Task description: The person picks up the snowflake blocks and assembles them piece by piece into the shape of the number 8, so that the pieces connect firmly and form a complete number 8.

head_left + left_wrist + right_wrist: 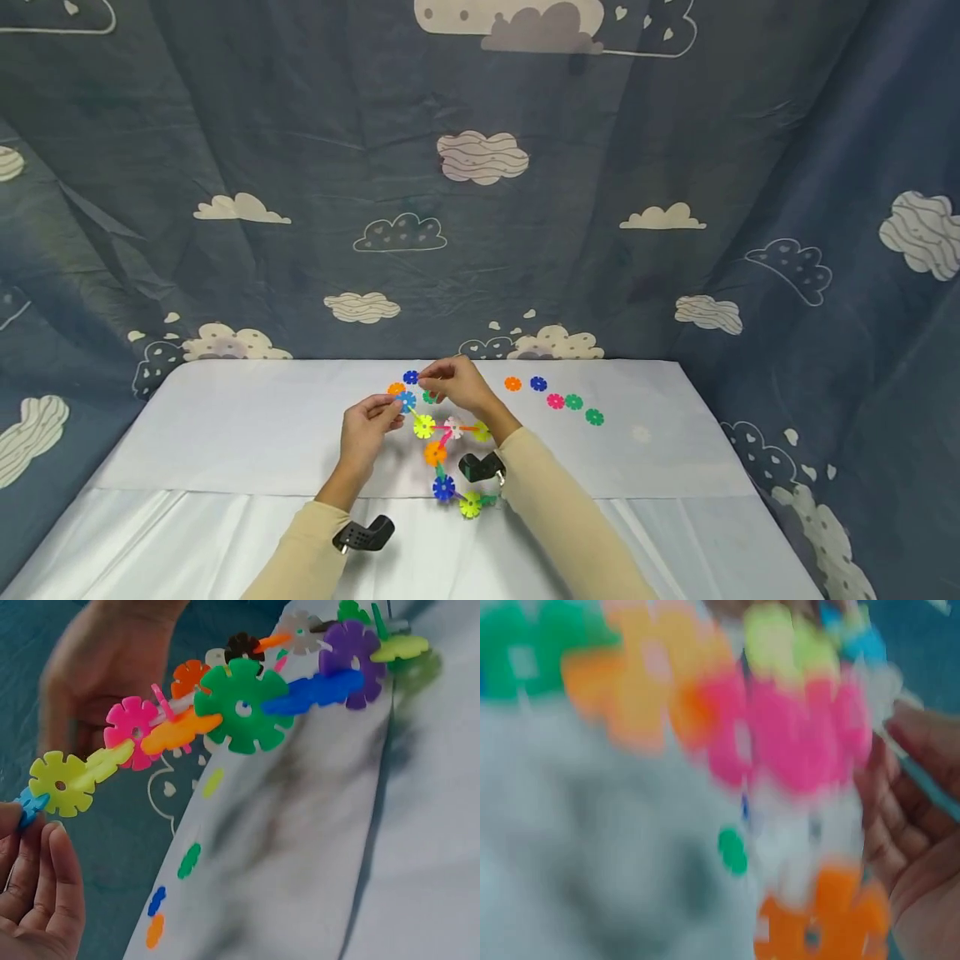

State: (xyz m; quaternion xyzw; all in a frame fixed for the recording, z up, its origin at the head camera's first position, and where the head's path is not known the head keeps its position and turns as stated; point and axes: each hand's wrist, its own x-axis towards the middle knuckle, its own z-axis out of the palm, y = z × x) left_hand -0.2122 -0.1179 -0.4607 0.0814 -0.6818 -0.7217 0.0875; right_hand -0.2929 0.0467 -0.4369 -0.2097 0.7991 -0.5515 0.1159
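My left hand (365,435) pinches a light blue flower-shaped disc (406,402) at the end of a chain of slotted plastic discs. Next to it in the chain comes a yellow disc (60,785), then pink, orange and green ones. The chain hangs above the table in a branching shape, with a dark blue disc (443,487) low down. Just right of the left fingertips, my right hand (463,390) pinches a whitish disc (883,684) between thumb and fingers, close to the light blue one. The right wrist view is blurred.
Loose discs lie on the white table (247,433): a blue disc (411,377) and an orange disc (396,388) beyond the hands, and several at the right, among them a pink disc (555,402). A cloud-patterned curtain (480,250) stands behind the table.
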